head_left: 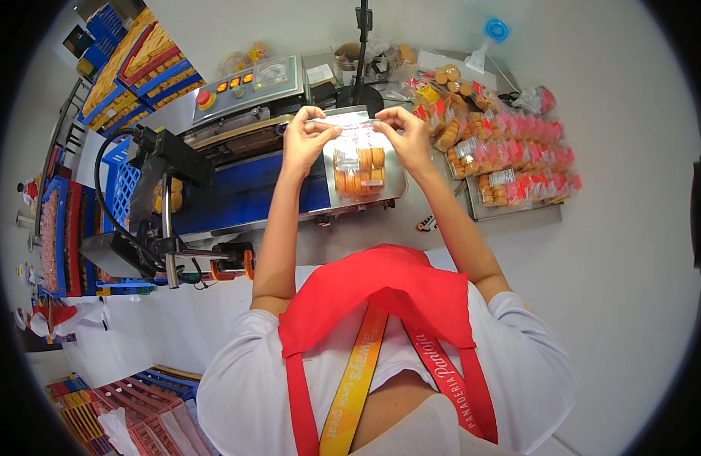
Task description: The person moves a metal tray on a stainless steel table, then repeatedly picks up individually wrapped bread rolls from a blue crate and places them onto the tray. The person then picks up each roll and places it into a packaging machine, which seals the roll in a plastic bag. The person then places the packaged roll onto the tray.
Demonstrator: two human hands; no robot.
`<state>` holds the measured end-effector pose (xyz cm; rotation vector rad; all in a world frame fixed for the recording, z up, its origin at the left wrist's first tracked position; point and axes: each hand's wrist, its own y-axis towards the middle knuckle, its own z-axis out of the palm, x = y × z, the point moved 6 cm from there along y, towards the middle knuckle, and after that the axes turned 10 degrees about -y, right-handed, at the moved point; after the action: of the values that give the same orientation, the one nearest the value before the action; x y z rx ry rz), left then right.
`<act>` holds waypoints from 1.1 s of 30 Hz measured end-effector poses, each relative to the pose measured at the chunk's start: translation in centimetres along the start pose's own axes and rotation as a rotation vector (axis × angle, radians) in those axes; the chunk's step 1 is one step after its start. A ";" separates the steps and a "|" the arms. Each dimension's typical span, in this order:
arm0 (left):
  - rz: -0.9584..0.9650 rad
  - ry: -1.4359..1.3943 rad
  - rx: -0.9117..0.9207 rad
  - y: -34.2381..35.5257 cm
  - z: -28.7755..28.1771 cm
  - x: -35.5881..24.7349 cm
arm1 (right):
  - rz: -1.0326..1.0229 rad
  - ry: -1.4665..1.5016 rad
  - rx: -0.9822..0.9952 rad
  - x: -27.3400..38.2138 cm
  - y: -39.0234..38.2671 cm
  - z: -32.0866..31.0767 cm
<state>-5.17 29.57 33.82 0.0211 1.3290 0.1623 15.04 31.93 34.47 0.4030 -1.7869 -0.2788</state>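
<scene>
We've got a grey counter (430,194) with a blue-belted conveyor (248,186) to the left; rows of filled packs (517,148), clear with pink-red parts, sit to the right. Metal plate (397,182) at the belt's right end. Over it, one clear bag of round biscuits (358,173): our left hand (303,142) pinches its upper left, our right hand (410,140) its upper right. Glare there; we can't tell if it lies flat.

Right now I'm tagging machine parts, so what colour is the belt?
The belt is blue, seen best in the head view.
</scene>
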 end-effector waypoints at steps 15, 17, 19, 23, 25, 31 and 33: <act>0.103 1.313 -0.146 6.2 -0.8 1.9 | -0.766 -1.097 0.430 -1.2 5.4 9.4; 0.097 1.368 -0.172 6.6 -1.3 2.2 | -0.630 -1.125 0.560 -1.9 5.3 10.2; 0.113 1.297 -0.158 6.3 -1.7 2.2 | -0.434 -1.058 0.652 -1.5 4.4 10.4; 0.228 1.109 0.100 3.2 -1.7 1.1 | -0.302 -1.116 0.595 -1.1 2.7 10.7; 0.244 0.895 -0.007 -0.3 -2.5 -0.2 | -0.377 -1.120 0.542 -1.3 2.6 11.8; 0.030 0.616 -0.176 -5.1 -4.7 -0.8 | -0.338 -0.859 0.348 0.7 1.7 13.7; 0.015 0.641 -0.172 -5.2 -5.2 -0.9 | -0.299 -0.657 0.344 -0.2 3.1 11.3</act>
<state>-9.90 23.91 32.88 -0.1800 1.9489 0.3131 3.73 34.56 32.75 0.9058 -2.4305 -0.3381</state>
